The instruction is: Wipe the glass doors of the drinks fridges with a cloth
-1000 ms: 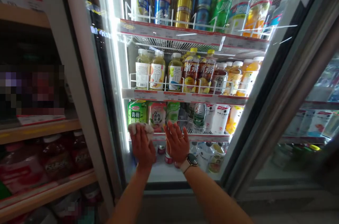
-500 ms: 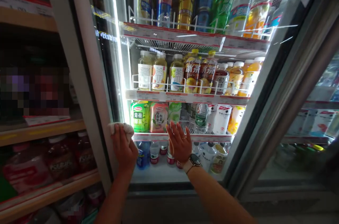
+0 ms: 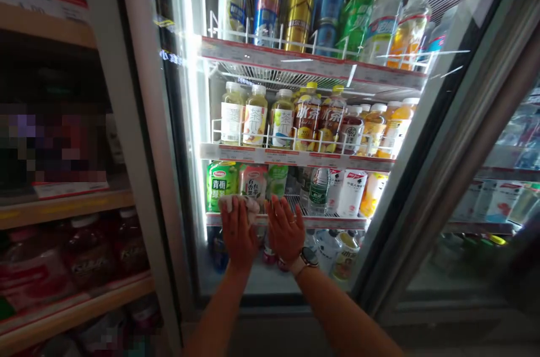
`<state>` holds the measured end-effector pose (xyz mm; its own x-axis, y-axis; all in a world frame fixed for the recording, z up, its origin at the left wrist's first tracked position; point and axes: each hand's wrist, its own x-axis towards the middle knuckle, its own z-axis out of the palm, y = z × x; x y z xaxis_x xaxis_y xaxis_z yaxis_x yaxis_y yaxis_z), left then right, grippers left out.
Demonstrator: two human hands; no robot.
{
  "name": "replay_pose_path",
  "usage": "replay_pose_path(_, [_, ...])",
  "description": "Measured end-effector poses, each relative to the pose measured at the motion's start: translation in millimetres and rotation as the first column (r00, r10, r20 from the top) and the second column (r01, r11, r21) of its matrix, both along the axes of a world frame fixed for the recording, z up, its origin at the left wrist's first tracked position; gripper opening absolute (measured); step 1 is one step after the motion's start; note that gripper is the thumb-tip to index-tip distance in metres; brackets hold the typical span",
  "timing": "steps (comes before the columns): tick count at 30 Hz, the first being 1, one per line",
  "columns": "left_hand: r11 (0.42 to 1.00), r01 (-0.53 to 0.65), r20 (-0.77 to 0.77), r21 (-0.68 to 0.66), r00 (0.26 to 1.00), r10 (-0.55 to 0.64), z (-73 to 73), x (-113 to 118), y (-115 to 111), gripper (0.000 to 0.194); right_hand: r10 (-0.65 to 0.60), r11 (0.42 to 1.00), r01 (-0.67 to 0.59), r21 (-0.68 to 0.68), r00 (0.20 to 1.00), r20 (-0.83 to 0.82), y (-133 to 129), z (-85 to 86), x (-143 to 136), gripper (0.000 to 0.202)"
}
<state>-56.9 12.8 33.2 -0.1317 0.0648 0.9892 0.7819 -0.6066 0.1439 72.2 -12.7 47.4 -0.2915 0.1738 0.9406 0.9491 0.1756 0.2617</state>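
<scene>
Low on the glass door [image 3: 274, 284] of a bright drinks fridge, pressing a small pale cloth [image 3: 252, 207] to the glass with the left hand [image 3: 239, 236]. Grasping it under the fingers, letting a bit of it poke out past the fingertips. Leaning the right hand [image 3: 287, 233] on the glass just beside, free and flat, spreading the fingers a little and pointing them up. Wearing a ring [image 3: 292, 222] on that hand and a round watch [image 3: 310, 256] on that wrist. Looking through the glass, seeing a square green bottle [image 3: 221, 180] and a pinkish-red bottle [image 3: 253, 178] partly hidden behind the cloth. Spotting a clear water bottle [image 3: 319, 188] and some white bottles [image 3: 351, 194] to the right of the hands. Looking up to the shelf above [image 3: 253, 153], finding a row of tea bottles [image 3: 307, 121] standing upright. Looking up again, finding a white can [image 3: 231, 0], a blue can [image 3: 267, 11] and a gold can [image 3: 300, 19] standing in a row. Seeing a long white light [image 3: 194, 104] shining down the fridge's left side, and dim wooden shelves [image 3: 63, 216] well off to the left.
</scene>
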Motion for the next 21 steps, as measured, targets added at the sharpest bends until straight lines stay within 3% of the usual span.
replay_pose_path(3, [0.999, -0.012, -0.088, 0.030, 0.996, 0.015, -1.3, -0.8, -2.1, 0.055, 0.003, 1.000, -0.003, 0.007, 1.000, 0.001, -0.4, 0.3, -0.3, 0.063])
replay_pose_path(6, [0.999, -0.036, -0.144, 0.028, 0.989, 0.040, 0.3, -22.1, 0.6, 0.056, 0.010, 1.000, -0.010, -0.007, 1.000, -0.005, -2.1, 1.0, -0.3, 0.063])
replay_pose_path(11, [0.993, -0.082, 0.044, -0.079, 0.995, 0.086, 6.2, -80.1, 9.9, 0.060, 0.021, 1.000, -0.021, -0.020, 1.000, -0.007, -4.7, 2.0, -0.9, 0.063])
replay_pose_path(13, [0.991, -0.082, 0.100, -0.106, 0.991, 0.093, 7.9, -90.7, 11.0, 0.062, 0.036, 0.999, -0.036, -0.011, 0.999, -0.010, -4.9, 2.3, -1.5, 0.064])
replay_pose_path(16, [0.992, -0.075, 0.153, -0.104, 0.984, 0.090, 6.8, -79.6, 9.3, 0.061, 0.035, 0.999, -0.035, -0.006, 0.999, -0.013, -4.8, 2.9, -2.3, 0.063])
replay_pose_path(21, [0.999, -0.046, 0.047, -0.030, 0.998, 0.047, -1.7, -23.1, 2.6, 0.058, 0.027, 1.000, -0.027, 0.010, 1.000, -0.003, -3.1, 2.6, -2.5, 0.060])
